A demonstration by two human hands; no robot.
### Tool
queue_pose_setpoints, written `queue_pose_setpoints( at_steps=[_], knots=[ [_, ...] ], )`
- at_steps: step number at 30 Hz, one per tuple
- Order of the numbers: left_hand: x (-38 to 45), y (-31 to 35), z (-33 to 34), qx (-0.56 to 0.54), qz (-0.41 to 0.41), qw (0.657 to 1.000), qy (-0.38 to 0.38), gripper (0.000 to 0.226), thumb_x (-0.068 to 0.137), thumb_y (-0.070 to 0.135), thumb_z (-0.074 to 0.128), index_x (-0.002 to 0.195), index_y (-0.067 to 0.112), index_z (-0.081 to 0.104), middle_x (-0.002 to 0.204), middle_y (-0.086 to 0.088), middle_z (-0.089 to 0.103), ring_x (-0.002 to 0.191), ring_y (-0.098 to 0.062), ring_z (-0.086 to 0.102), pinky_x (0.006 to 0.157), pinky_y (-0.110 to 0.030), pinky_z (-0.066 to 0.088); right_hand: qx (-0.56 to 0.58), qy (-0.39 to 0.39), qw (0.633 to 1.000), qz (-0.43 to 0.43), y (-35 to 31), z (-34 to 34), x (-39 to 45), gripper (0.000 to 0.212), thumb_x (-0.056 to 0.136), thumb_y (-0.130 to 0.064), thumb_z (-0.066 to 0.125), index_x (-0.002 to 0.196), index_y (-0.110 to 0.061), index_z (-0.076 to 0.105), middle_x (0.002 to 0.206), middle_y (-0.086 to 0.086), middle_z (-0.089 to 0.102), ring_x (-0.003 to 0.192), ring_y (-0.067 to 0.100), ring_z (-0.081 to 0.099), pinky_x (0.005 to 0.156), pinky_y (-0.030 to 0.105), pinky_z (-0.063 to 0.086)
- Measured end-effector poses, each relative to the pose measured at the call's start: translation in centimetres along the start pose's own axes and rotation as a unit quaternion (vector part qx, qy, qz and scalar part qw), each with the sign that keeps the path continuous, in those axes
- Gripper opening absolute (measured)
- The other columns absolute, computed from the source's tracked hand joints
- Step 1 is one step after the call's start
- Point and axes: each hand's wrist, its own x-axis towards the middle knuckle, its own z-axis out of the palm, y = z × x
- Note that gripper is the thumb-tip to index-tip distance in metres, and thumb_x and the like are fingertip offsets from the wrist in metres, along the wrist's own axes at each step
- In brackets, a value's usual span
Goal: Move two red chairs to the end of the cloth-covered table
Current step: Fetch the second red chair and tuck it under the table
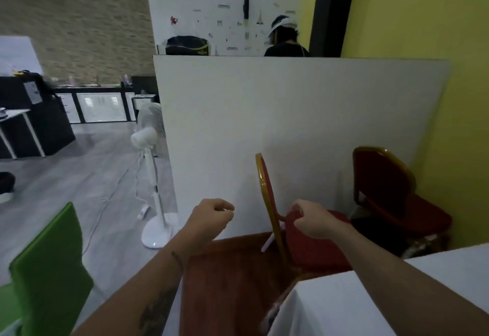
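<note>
Two red chairs with gold frames stand by a white partition. The nearer red chair (312, 243) is side-on, its gold backrest edge upright just left of my right hand (315, 220), which is closed on the rear edge of its red seat. The second red chair (391, 198) stands further right against the yellow wall. My left hand (209, 220) hovers left of the backrest with fingers curled, holding nothing. The white cloth-covered table (383, 304) fills the lower right corner and hides the nearer chair's legs.
A white partition (291, 113) stands close behind the chairs. A white pedestal fan (152, 177) with its cord stands on the grey floor to the left. A green chair (45, 275) is at lower left. A red-brown carpet (225, 282) lies below my hands. A person stands behind the partition.
</note>
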Motion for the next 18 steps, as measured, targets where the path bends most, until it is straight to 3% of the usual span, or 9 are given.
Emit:
queue_pose_setpoints(
  at_steps=[11, 16, 18],
  knots=[
    [21.5, -1.1, 1.3, -0.035, 0.004, 0.995, -0.097, 0.025, 0.095, 0.02, 0.06, 0.116, 0.015, 0.071, 0.101, -0.003, 0.069, 0.091, -0.019, 0.066, 0.089, -0.041, 0.059, 0.025, 0.03, 0.995, 0.097, -1.1, 0.4, 13.9, 0.046, 0.094, -0.013, 0.059, 0.139, -0.018, 0.052, 0.141, 0.01, 0.051, 0.124, 0.025, 0.052, 0.091, 0.032, 0.05],
    [30.4, -0.8, 3.8, -0.063, -0.009, 0.991, -0.118, 0.017, 0.097, 0.022, 0.058, 0.112, 0.02, 0.066, 0.106, -0.006, 0.067, 0.094, -0.021, 0.065, 0.089, -0.042, 0.059, 0.038, 0.011, 0.993, 0.113, -1.7, 0.9, 22.2, 0.054, 0.092, -0.018, 0.061, 0.144, -0.019, 0.048, 0.131, 0.007, 0.053, 0.103, 0.016, 0.057, 0.086, 0.033, 0.055],
    [33.2, -1.1, 4.5, -0.073, -0.019, 0.989, -0.126, 0.018, 0.097, 0.021, 0.058, 0.114, 0.019, 0.064, 0.106, -0.005, 0.065, 0.094, -0.021, 0.064, 0.088, -0.041, 0.058, 0.045, 0.0, 0.991, 0.128, -2.2, 1.9, 24.5, 0.055, 0.092, -0.02, 0.062, 0.144, -0.02, 0.047, 0.134, 0.007, 0.053, 0.105, 0.017, 0.056, 0.082, 0.032, 0.054]
  ],
)
